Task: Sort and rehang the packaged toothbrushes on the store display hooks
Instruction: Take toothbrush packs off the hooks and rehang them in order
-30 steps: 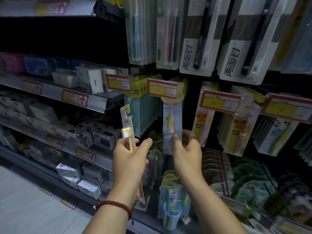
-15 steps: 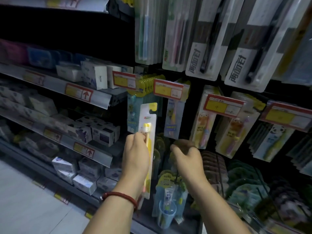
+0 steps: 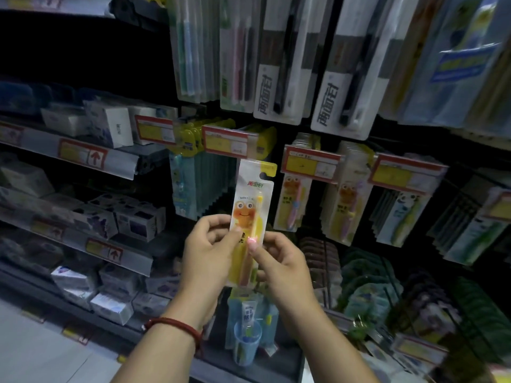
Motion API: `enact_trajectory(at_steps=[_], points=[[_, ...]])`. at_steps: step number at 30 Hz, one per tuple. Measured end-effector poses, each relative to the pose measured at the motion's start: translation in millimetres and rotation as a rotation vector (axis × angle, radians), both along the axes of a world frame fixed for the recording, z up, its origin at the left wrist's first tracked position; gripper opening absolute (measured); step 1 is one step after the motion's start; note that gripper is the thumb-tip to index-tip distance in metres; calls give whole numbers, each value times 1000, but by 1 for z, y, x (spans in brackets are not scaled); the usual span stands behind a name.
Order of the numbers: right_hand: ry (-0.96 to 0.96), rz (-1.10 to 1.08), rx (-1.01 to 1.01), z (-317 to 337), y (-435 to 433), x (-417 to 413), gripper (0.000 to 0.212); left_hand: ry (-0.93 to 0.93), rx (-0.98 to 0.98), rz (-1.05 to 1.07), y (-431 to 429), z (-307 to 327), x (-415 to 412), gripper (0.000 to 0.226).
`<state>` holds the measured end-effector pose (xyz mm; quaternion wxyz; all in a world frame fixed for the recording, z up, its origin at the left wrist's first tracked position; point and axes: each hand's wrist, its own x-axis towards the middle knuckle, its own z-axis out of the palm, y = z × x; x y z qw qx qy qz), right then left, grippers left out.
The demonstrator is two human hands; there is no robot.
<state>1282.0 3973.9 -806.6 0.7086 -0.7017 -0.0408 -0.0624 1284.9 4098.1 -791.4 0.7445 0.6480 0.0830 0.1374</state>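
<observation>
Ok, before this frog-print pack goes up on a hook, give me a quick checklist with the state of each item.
1. Pack held: ok, left hand and right hand both grip the frog toothbrush pack.
2. Pack upright, print facing out: ok.
3. Hang hole free: ok, fingers sit low, top of the pack is unobstructed.
4. Matching stock found: ok, frog packs hang to the right.
5. Room on that hook: cannot tell, price tag hides it.
6. Pack undamaged: cannot tell, too dim.

Two hands, one held toothbrush pack
</observation>
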Motion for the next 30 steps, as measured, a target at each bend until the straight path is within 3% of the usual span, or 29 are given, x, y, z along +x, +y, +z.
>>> enact_trajectory(at_steps=[9,18,20,26,30], points=[[-96,-180,-35,8,-27,24,13,-31,-26,-159,-38,1,11,31],[-23,-338,13,5,-37,46,15,-36,-60,-236,-58,-2,31,35],[-1,-361,-27,6,-41,53,24,-39,-30,-289,-61,-5,36,38],[14,-360,-135,-4,-56,54,45,-57,404,-326,-54,-17,45,66],[-4,-323,-372,-10,-79,38,52,-91,678,-179,-52,-17,29,55]])
